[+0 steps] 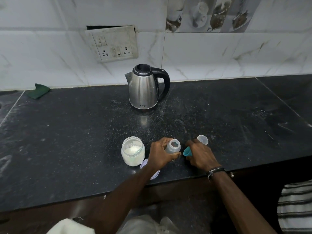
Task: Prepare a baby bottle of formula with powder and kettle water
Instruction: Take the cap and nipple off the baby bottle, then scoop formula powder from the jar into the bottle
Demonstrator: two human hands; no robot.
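Note:
A small clear baby bottle (pixel 173 146) stands open-topped near the front of the black counter (pixel 67 132), and my left hand (pixel 160 154) is wrapped around its side. My right hand (pixel 200 155) is just right of it, closed on the bottle's teal collar (pixel 187 152). Behind that hand lies a clear cap (pixel 203 139). To the left of the bottle stands an open glass jar of white powder (pixel 133 151) with a scoop inside; its lid (pixel 144 163) rests on the counter, partly under my left wrist. A steel kettle (pixel 146 86) with a black handle stands at the back.
A switch and socket panel (pixel 114 43) hangs on the tiled wall above the kettle. A green cloth (pixel 38 91) lies at the back left. The counter's front edge runs just below my wrists.

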